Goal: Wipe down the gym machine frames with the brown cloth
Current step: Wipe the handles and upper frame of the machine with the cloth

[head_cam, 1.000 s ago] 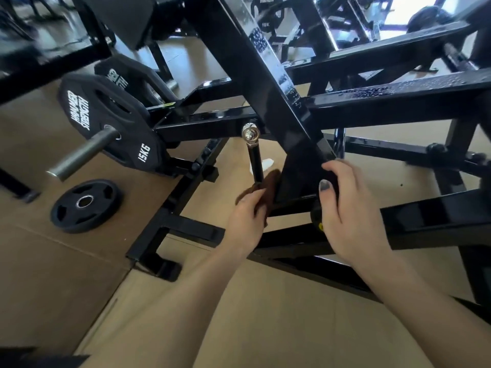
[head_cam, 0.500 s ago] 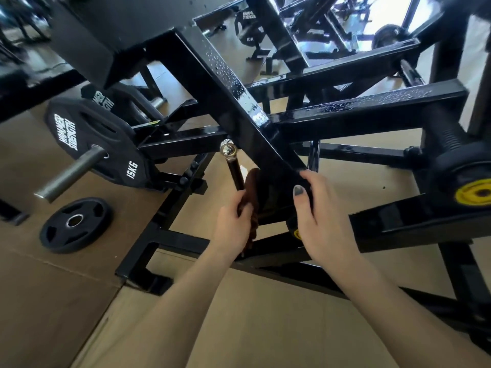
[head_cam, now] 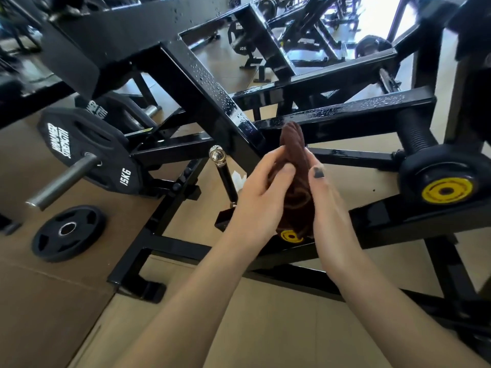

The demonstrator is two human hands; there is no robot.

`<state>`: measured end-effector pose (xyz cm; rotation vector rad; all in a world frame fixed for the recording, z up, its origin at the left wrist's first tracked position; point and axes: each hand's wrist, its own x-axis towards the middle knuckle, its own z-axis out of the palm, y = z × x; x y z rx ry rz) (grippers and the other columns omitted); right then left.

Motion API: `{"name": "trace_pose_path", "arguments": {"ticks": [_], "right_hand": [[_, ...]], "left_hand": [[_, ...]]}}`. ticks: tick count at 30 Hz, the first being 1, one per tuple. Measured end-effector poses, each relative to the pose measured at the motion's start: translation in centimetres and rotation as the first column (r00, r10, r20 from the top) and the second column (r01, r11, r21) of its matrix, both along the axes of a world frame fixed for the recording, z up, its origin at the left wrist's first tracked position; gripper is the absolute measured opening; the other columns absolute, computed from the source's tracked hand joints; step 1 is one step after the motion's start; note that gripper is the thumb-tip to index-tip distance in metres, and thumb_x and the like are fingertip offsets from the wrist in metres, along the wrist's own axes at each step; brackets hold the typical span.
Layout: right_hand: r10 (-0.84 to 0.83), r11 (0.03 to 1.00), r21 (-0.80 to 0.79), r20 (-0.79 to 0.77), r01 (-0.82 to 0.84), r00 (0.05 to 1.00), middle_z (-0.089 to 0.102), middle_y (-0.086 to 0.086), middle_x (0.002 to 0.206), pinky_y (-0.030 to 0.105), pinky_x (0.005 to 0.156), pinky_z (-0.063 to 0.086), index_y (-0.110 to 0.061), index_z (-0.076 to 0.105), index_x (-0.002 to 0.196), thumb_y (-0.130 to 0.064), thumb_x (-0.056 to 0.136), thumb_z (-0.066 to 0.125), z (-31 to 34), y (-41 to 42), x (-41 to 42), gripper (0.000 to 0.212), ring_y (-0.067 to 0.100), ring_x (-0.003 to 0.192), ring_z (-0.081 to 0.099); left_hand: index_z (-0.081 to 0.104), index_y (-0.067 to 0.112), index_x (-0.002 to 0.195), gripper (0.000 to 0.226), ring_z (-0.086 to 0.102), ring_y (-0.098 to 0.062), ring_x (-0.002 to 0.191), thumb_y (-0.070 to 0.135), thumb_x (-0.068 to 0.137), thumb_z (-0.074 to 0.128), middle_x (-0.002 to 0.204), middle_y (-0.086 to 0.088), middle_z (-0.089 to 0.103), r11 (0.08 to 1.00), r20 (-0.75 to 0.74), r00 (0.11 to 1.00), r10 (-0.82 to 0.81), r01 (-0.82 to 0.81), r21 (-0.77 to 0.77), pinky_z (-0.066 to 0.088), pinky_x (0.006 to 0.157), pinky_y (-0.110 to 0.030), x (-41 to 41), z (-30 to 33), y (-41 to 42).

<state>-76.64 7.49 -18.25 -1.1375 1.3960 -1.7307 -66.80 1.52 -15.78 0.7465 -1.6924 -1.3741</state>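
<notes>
The left hand curls around the brown cloth, thumb pressing its front; the right hand cups the other side, probably gripping too. Refold it to a flat pad, then wipe the wet frame along its droplets.
</notes>
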Motion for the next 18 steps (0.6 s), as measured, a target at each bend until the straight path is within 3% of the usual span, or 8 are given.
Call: {"name": "trace_pose_path", "arguments": {"ticks": [3,6,8,10,12,14,16,18], "right_hand": [[-0.068,0.998,0.002,0.059,0.068,0.996,0.064,-0.025,0.128,0.021,0.096,0.055,-0.060,0.050,0.138,-0.055,0.105,0.040,-0.2,-0.9,-0.6,0.035,-0.003,0.121,0.060],[-0.139,0.990,0.004,0.039,0.139,0.990,0.063,-0.020,0.131,0.019,0.097,0.053,-0.044,0.049,0.145,-0.042,0.108,0.046,-0.2,-2.0,-0.9,0.037,-0.007,0.116,0.060],[-0.179,0.984,-0.006,-0.024,0.179,0.984,0.065,-0.020,0.125,0.015,0.092,0.053,-0.039,0.054,0.141,-0.041,0.108,0.047,-0.1,-2.8,-0.9,0.034,-0.007,0.112,0.062],[-0.238,0.971,-0.005,-0.060,0.238,0.969,0.065,-0.023,0.119,0.016,0.089,0.053,-0.038,0.056,0.138,-0.041,0.108,0.046,-0.3,-3.7,-1.3,0.031,-0.008,0.108,0.062],[-0.289,0.957,0.005,-0.057,0.290,0.956,0.063,-0.022,0.119,0.018,0.087,0.056,-0.038,0.056,0.139,-0.040,0.109,0.045,-0.4,-4.4,-1.8,0.032,-0.006,0.107,0.062],[-0.324,0.944,0.003,-0.199,0.331,0.925,0.061,-0.014,0.126,0.020,0.087,0.054,-0.037,0.053,0.143,-0.038,0.109,0.044,-0.6,-5.2,-1.9,0.036,0.000,0.111,0.059],[-0.299,0.940,0.006,-0.468,0.341,0.832,0.056,-0.005,0.135,0.025,0.095,0.047,-0.032,0.050,0.148,-0.039,0.108,0.044,-1.0,-6.2,-1.2,0.041,0.001,0.115,0.048],[-0.289,0.930,-0.003,-0.627,0.368,0.724,0.052,-0.002,0.142,0.030,0.099,0.043,-0.030,0.049,0.150,-0.041,0.107,0.045,-1.5,-7.0,-0.1,0.045,0.005,0.120,0.038]], "left_hand": [[0.057,0.043,0.138,0.038,0.062,-0.008,0.124,0.045,0.105,0.037,0.131,0.010,0.067,0.936,-0.096,0.982,-0.164,0.185,0.300,0.047,0.110,-0.042,-1.4,-0.2,0.5],[0.063,0.061,0.117,0.034,0.063,0.000,0.117,0.056,0.103,0.033,0.121,0.020,0.070,0.958,0.003,0.981,-0.195,0.190,0.214,0.051,0.101,-0.029,-1.5,0.2,0.5],[0.066,0.054,0.112,0.035,0.066,0.004,0.104,0.052,0.103,0.032,0.110,0.022,0.071,1.000,0.103,0.994,-0.025,0.026,-0.008,0.055,0.088,-0.023,-0.6,0.8,0.0],[0.069,0.033,0.108,0.034,0.068,0.000,0.094,0.044,0.101,0.037,0.100,0.015,0.070,0.951,0.068,0.969,0.236,-0.216,-0.222,0.059,0.082,-0.033,0.9,0.9,-1.1],[0.065,0.026,0.103,0.024,0.067,0.000,0.084,0.039,0.101,0.045,0.091,0.012,0.068,0.870,0.001,0.892,0.453,-0.441,-0.220,0.061,0.075,-0.035,2.6,1.1,-2.7],[0.058,0.024,0.118,0.022,0.065,-0.002,0.092,0.039,0.103,0.053,0.101,0.011,0.065,0.839,0.032,0.844,0.536,-0.527,-0.136,0.060,0.084,-0.037,3.9,1.0,-4.2],[0.044,0.024,0.142,0.046,0.061,-0.006,0.112,0.044,0.102,0.055,0.121,0.009,0.062,0.881,0.102,0.877,0.470,-0.473,0.011,0.052,0.099,-0.032,4.2,0.7,-5.0],[0.040,0.028,0.150,0.052,0.056,-0.005,0.124,0.045,0.103,0.053,0.133,0.010,0.060,0.914,0.102,0.917,0.386,-0.395,0.089,0.044,0.107,-0.029,3.7,0.3,-5.3]]}}
